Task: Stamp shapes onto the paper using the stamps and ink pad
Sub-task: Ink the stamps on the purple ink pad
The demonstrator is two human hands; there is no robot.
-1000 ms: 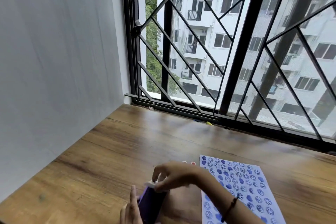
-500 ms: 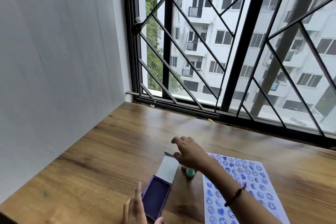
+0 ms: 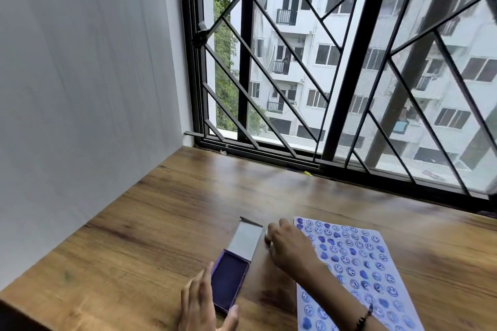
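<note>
The purple ink pad (image 3: 228,285) lies open on the wooden table, its grey-lined lid (image 3: 246,239) folded back away from me. My left hand (image 3: 200,303) steadies the pad's near left corner, fingers along its side and thumb at its front edge. My right hand (image 3: 290,247) hovers palm down between the lid and the paper, fingers curled toward the table. Whatever is under those fingers is hidden; no stamp shows clearly. The white paper (image 3: 376,263) lies to the right, covered with several blue smiley and heart prints.
A white wall closes the left side. A black window grille (image 3: 295,115) runs along the table's far edge. Bare wood table (image 3: 166,223) stretches left of and beyond the ink pad. A dark bracelet (image 3: 363,317) sits on my right wrist.
The ink pad's lid has been swung open and laid flat. My right hand left the lid and moved right and down to the spot beside the paper, covering the green stamp seen earlier.
</note>
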